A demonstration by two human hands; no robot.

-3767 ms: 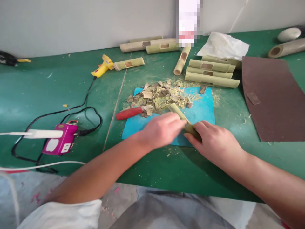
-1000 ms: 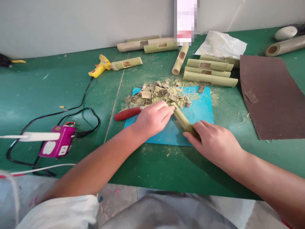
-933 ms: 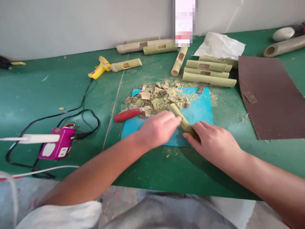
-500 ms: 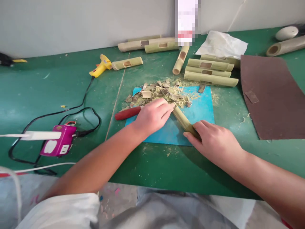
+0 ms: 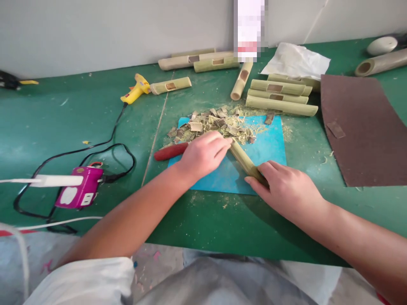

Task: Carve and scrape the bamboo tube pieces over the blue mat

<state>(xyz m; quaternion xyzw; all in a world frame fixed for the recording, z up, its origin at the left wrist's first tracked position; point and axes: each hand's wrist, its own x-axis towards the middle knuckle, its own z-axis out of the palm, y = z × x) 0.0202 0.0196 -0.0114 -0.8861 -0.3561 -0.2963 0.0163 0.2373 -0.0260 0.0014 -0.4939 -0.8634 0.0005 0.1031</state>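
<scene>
A light green bamboo tube point(image 5: 244, 156) slants over the blue mat point(image 5: 273, 144). Around its near end wraps my right hand point(image 5: 289, 186), thumb on the left side. At the far end, the fingers of my left hand point(image 5: 203, 154) are closed together against the tube; the hand hides their tips in part. A tool with a red handle point(image 5: 171, 151) lies just left of that hand, and its other end is hidden behind the hand. Beyond both hands spreads a heap of bamboo chips and shavings point(image 5: 213, 123) on the mat's far side.
Several bamboo tubes with cut windows point(image 5: 276, 99) lie farther back, beside a brown sheet point(image 5: 365, 131) at right. To the left are a yellow glue gun point(image 5: 136, 90) and a purple power adapter point(image 5: 79, 186) with cords. White tissue point(image 5: 295, 59) covers some tubes.
The whole view has shifted very slightly. Both hands and the bamboo tube keep practically the same place and grip.
</scene>
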